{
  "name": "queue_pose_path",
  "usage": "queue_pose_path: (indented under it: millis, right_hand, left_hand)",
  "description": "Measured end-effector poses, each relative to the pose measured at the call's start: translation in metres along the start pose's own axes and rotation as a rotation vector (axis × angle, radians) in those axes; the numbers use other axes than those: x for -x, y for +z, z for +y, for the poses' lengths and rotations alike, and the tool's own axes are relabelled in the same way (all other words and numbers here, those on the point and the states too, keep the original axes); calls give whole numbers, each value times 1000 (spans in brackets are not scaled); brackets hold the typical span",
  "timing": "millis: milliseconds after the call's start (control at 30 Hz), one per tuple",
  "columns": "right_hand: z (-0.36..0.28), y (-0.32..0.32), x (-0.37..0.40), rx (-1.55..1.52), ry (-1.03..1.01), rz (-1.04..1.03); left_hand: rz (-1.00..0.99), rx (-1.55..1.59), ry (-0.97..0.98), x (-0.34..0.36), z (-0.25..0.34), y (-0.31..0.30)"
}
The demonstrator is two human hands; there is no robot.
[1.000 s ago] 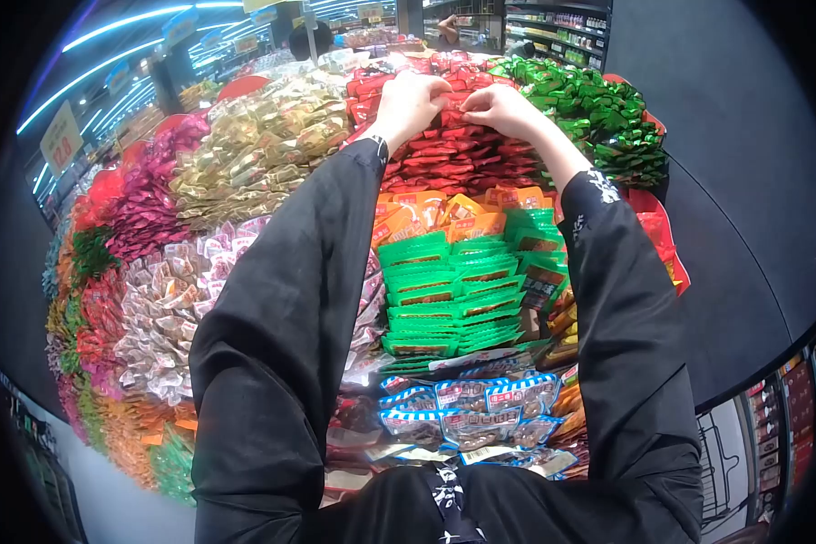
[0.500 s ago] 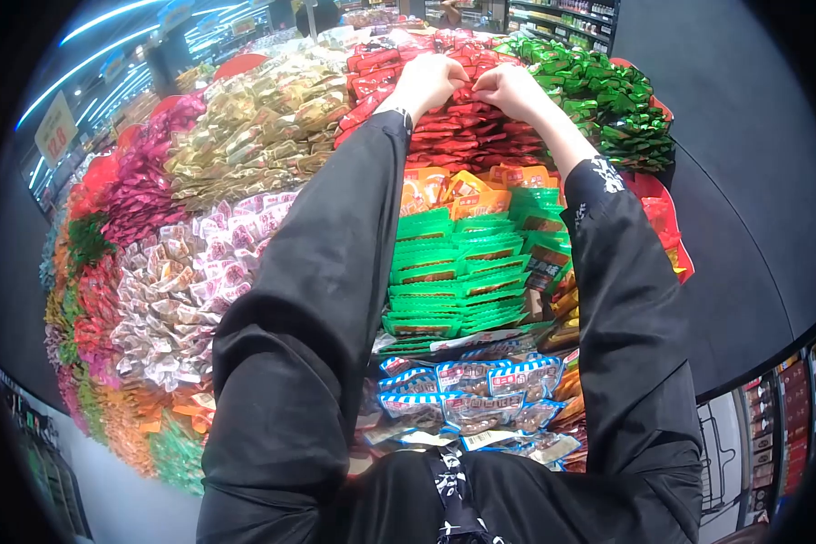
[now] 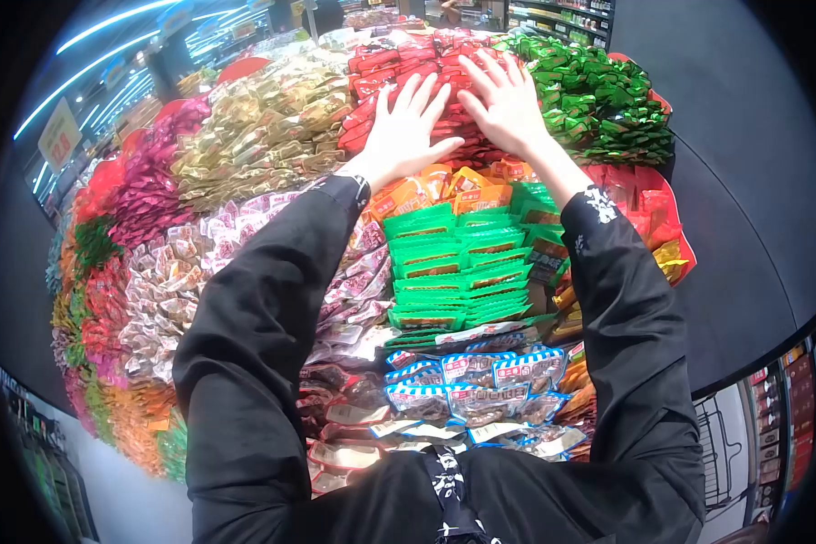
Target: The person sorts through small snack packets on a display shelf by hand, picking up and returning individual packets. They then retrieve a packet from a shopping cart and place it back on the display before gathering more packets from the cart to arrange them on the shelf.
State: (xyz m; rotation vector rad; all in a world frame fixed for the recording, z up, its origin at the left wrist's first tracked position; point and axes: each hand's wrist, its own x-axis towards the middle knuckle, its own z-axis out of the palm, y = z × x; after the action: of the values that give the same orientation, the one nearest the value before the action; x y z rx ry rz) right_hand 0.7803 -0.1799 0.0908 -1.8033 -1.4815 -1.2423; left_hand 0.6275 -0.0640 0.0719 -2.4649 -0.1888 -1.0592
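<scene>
Red snack packets [image 3: 385, 68], centre-top of heaped shop display [image 3: 680, 258]: L hand [image 3: 406, 127] & R hand [image 3: 508, 104] lie flat on them, fingers spread wide, holding nothing. Green packets [image 3: 598, 100] adj. right; shelving [image 3: 562, 16] behind.

Both arms reach forward, away from the body, in long black sleeves. The left arm [image 3: 272, 299] bends a little at the elbow and angles in toward the middle. The right arm [image 3: 626, 299] runs straighter, with a white print near its cuff. The left hand [image 3: 406, 127] and right hand [image 3: 510, 107] lie close side by side, palms down and flat. Their fingers [image 3: 414, 91] are spread wide and point away from the body. Neither hand grips anything.
</scene>
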Motion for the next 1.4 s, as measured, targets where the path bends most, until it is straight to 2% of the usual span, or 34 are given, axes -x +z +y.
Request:
queue_pose_path:
  millis: [100, 367, 500, 567, 633, 700, 733, 833, 900, 967, 1133, 1167, 1233, 1300, 1400]
  right_hand:
    - [0, 8, 13, 160, 0, -59]
    - [14, 37, -12, 287, 13, -28]
    - [14, 34, -17, 219, 38, -38]
    - [14, 35, -16, 92, 89, -23]
    - [11, 30, -13, 110, 98, -15]
    - [9, 28, -10, 89, 119, -77]
    - [8, 28, -8, 66, 102, -27]
    - [12, 27, -5, -1, 96, -74]
    - [12, 26, -9, 7, 64, -22]
    - [10, 24, -10, -7, 89, -78]
    - [19, 36, -24, -16, 136, 62]
    - [25, 47, -33, 52, 167, 142]
    - [21, 49, -41, 102, 203, 211]
    - [17, 26, -54, -40, 330, -251]
    - [22, 30, -52, -69, 214, -207]
  left_hand:
    - [55, -44, 27, -8, 3, 5]
    - [96, -133, 1, -31, -14, 27]
    - [77, -126, -21, -34, -12, 25]
    - [70, -115, -19, -34, -12, 25]
    - [63, -120, -22, -35, -9, 20]
    - [20, -74, 11, -34, -9, 17]
    - [78, -25, 61, -34, -9, 17]
    - [96, 85, 63, -32, -9, 17]
    - [147, 128, 76, -33, -10, 16]
    - [167, 86, 110, -33, -12, 17]
    - [-62, -85, 123, -38, -19, -5]
    - [-51, -93, 118, -45, -22, -6]
    - [-144, -75, 18, -50, -22, -5]
    - [-166, -41, 30, -55, -26, -2]
    - [-114, 56, 86, -54, -30, 7]
